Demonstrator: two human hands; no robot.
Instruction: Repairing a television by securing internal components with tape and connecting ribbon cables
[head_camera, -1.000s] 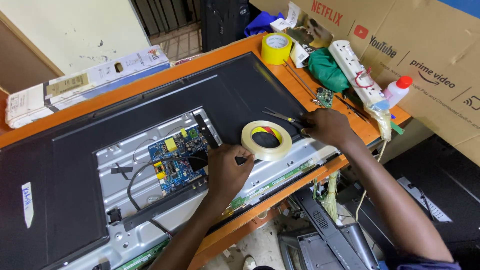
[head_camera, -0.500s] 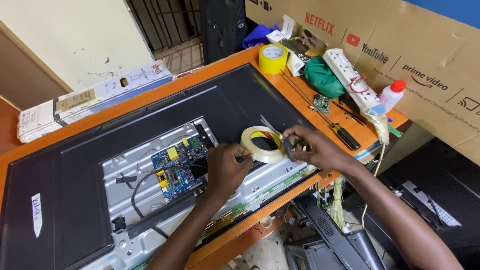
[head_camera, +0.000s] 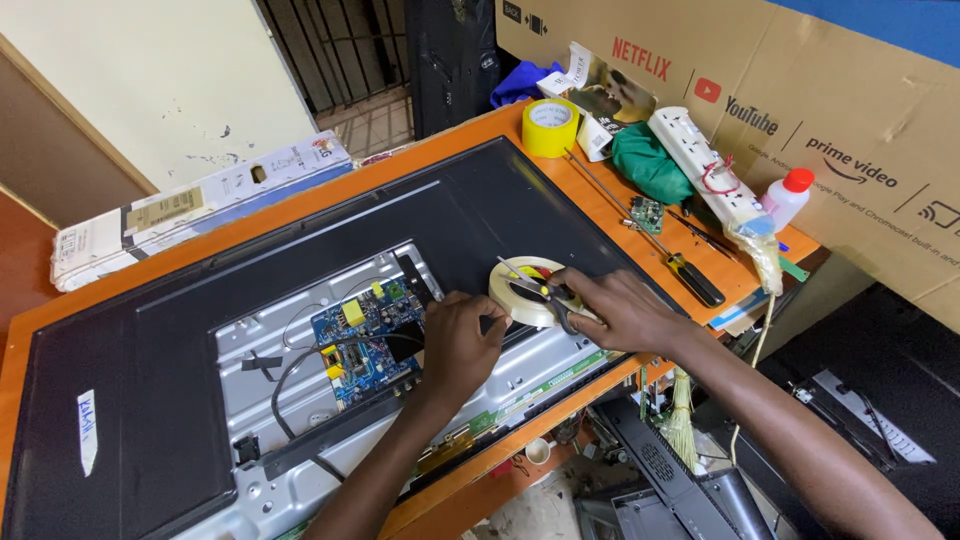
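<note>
A flat television (head_camera: 300, 240) lies face down on the orange table (head_camera: 470, 135), its back opened over a blue circuit board (head_camera: 365, 340). My left hand (head_camera: 455, 345) rests on the metal chassis just right of the board. Its fingers are pinched beside a whitish tape roll (head_camera: 520, 295), apparently on the tape's free end. My right hand (head_camera: 615, 312) grips scissors (head_camera: 535, 285) whose blades lie across the top of the roll.
Along the table's right side lie a yellow tape roll (head_camera: 550, 127), a green cloth (head_camera: 648, 165), a white power strip (head_camera: 700, 155), a red-capped bottle (head_camera: 785, 198), a screwdriver (head_camera: 690, 280) and a small green board (head_camera: 647, 213). A long white box (head_camera: 200, 205) lies behind.
My right hand moved left from the tools at the table's right edge to the tape roll, now carrying scissors. My left hand stayed by the board and roll.
</note>
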